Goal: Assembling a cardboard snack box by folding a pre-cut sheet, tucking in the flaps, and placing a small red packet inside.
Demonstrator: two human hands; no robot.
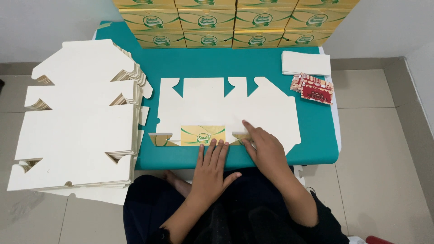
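Taking the flat box blank [226, 106] in the middle of the teal table [316, 135] as the landmark: far to its left lies a tall stack of unfolded cream blanks [81, 117], overhanging the table's left edge. The blank itself lies spread open, white side up, with its near flap [203, 134] folded over to show a yellow and green printed face. At the blank's near edge, just below that flap, the left hand [211, 169] lies flat with fingers spread and straight, fingertips touching the folded flap, gripping nothing. Just to the right of it, the right hand [262, 147] presses palm down on the blank's near right part, fingers extended, holding nothing. Behind the blank stand rows of finished yellow boxes [230, 22]. To the blank's right rear lie a small pile of white sheets [306, 62] and some red printed cards [314, 89].
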